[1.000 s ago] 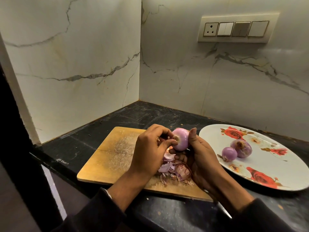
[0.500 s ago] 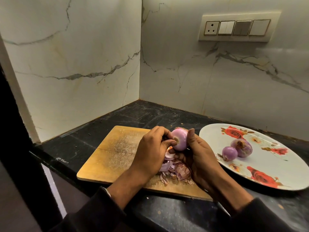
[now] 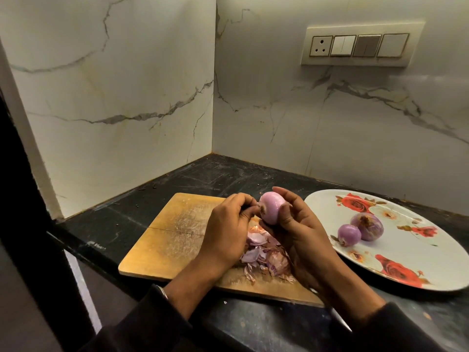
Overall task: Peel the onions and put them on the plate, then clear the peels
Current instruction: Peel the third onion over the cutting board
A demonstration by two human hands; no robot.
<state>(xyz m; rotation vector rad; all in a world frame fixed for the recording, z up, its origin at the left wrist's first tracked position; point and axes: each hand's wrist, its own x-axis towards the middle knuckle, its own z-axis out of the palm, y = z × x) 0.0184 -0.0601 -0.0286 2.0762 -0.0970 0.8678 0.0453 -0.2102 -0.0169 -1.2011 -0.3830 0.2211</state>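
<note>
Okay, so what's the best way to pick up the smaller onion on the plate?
Pinch the smaller onion from above across its round middle. Its root end faces the near rim of the plate, and the bigger onion touches its far right side, so put the fingers left and near-right.

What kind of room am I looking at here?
Most likely a home kitchen corner: a dark stone countertop meets white marble-look wall tiles, with a worn wooden chopping board and a beige wall switch panel.

Dark long sleeves (image 3: 142, 323) on both arms; thin silver bangle (image 3: 163, 291) at left wrist; hands bare.
</note>
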